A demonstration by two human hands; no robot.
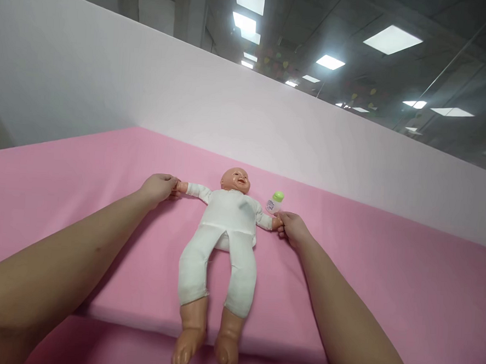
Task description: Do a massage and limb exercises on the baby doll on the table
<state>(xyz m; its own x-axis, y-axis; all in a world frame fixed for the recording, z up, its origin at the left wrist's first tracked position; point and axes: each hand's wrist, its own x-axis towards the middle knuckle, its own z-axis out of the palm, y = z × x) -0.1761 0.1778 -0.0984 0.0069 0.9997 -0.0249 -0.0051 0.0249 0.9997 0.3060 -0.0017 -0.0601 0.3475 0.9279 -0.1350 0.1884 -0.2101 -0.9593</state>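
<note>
The doll (228, 219) is laid face-up on the pink sheet (365, 266). Its hands are grasped by the fingers of the left hand (158, 188) and right hand (291, 229). A bottle (275, 201) stands just beside.

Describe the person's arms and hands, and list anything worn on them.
Both arms are bare from the picture's lower edge to the wrists: the left arm and the right arm show no sleeve, watch, bracelet or strap. The left hand and the right hand wear no gloves. No ring shows, though the fingers are partly hidden against the doll.
</note>
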